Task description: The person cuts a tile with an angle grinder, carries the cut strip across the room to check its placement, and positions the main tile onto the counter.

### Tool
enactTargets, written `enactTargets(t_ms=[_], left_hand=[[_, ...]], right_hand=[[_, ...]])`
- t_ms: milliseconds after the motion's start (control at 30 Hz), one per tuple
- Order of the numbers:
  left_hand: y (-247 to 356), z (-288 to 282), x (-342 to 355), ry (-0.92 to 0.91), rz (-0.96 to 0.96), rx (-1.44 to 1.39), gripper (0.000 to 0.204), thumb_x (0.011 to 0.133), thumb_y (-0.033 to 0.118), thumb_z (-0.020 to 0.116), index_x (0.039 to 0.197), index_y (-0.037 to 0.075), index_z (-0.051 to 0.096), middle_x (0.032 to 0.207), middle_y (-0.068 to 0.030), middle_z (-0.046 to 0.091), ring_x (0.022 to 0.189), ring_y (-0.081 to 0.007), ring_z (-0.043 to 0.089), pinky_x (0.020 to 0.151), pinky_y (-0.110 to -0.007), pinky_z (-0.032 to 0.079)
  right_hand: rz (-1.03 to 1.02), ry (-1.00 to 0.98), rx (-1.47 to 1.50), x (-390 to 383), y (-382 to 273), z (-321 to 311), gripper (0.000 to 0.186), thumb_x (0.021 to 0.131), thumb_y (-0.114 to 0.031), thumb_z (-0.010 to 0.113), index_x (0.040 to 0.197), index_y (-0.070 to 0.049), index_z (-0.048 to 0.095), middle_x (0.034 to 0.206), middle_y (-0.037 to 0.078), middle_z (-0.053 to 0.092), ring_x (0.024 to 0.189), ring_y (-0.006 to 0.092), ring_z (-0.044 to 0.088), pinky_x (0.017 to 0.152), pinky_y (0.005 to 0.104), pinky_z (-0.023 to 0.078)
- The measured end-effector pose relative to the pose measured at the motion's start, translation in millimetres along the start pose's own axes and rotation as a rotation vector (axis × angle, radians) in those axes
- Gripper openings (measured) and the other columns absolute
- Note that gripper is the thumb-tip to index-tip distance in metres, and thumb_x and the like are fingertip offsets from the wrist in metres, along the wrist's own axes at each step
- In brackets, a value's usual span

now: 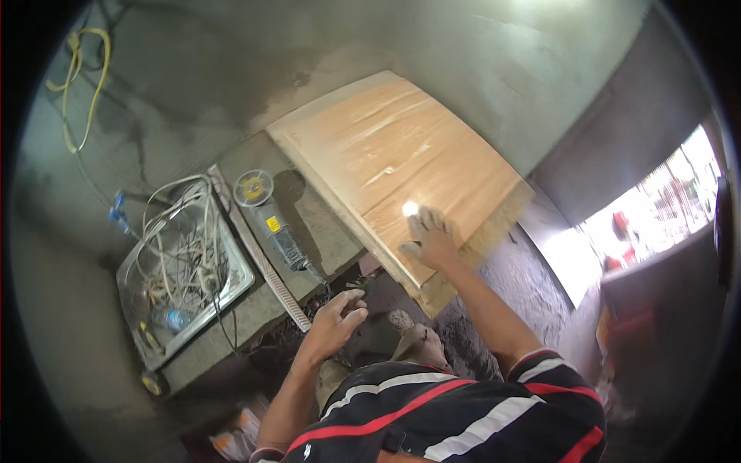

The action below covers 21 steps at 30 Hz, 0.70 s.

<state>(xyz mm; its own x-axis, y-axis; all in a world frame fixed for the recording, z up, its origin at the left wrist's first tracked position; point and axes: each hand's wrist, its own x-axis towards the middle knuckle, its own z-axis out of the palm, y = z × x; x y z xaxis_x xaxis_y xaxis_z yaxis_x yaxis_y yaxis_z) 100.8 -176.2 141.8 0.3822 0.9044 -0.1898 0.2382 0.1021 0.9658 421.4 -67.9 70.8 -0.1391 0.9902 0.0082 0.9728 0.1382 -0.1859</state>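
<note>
A pale wooden board [390, 143] with dusty streaks lies slanted on a grey slab [336, 251]. My right hand [428, 243] rests on the board's lower part, fingers spread; a bright white spot by the fingertips is unclear. My left hand [332, 328] hangs below the slab's front edge, fingers loosely bent and apart, holding nothing visible. Beside the board lies an angle grinder [282, 247] with a disc facing up and a cord. A long, narrow ridged strip [274, 282] lies left of it.
A metal basin [239, 284] at left holds tangled cables, a bottle and tools. A yellow cord [99, 73] hangs on the grey wall [478, 69]. At right are a pale panel [556, 270] and a bright opening [648, 201]. My feet show below the slab.
</note>
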Motion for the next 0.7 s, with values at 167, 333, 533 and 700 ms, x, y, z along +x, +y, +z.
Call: enactTargets(t_ms=[167, 333, 533, 700], left_hand=[[-16, 22, 28, 0.295, -0.163, -0.057, 0.046, 0.099, 0.025, 0.067, 0.136, -0.002, 0.061, 0.118, -0.0129, 0.069, 0.098, -0.0157, 0.065, 0.083, -0.033, 0.054], [-41, -22, 88, 1.004, -0.025, 0.385, 0.039, 0.092, 0.022, 0.073, 0.121, -0.002, 0.064, 0.11, -0.0188, 0.068, 0.103, -0.0304, 0.065, 0.09, -0.043, 0.051], [-46, -65, 158, 1.081, -0.508, 0.664, 0.103, 0.076, 0.042, 0.088, 0.148, -0.012, 0.037, 0.128, -0.0311, 0.062, 0.121, -0.047, 0.063, 0.103, -0.048, 0.052], [-53, -80, 169, 1.116, -0.485, 0.591, 0.099, 0.071, 0.039, 0.089, 0.142, -0.011, 0.041, 0.132, -0.0316, 0.061, 0.117, -0.0472, 0.065, 0.097, -0.048, 0.056]], right_hand=[[-0.019, 0.004, 0.023, 14, 64, -6, 0.079, 0.096, -0.054, 0.062, 0.158, -0.008, 0.046, 0.167, 0.021, 0.036, 0.158, 0.0395, 0.024, 0.126, 0.0583, 0.014], [-0.162, 0.045, 0.115, 12, 92, -1, 0.072, 0.096, -0.045, 0.065, 0.154, -0.004, 0.05, 0.167, 0.021, 0.037, 0.158, 0.0389, 0.024, 0.126, 0.0578, 0.013], [-0.134, 0.018, 0.089, 17, 84, -4, 0.071, 0.096, -0.041, 0.067, 0.154, -0.004, 0.05, 0.168, 0.02, 0.035, 0.157, 0.0404, 0.024, 0.126, 0.0587, 0.012], [-0.133, 0.04, 0.087, 17, 87, 2, 0.07, 0.097, -0.042, 0.066, 0.154, -0.005, 0.049, 0.169, 0.018, 0.033, 0.157, 0.041, 0.022, 0.125, 0.0603, 0.012]])
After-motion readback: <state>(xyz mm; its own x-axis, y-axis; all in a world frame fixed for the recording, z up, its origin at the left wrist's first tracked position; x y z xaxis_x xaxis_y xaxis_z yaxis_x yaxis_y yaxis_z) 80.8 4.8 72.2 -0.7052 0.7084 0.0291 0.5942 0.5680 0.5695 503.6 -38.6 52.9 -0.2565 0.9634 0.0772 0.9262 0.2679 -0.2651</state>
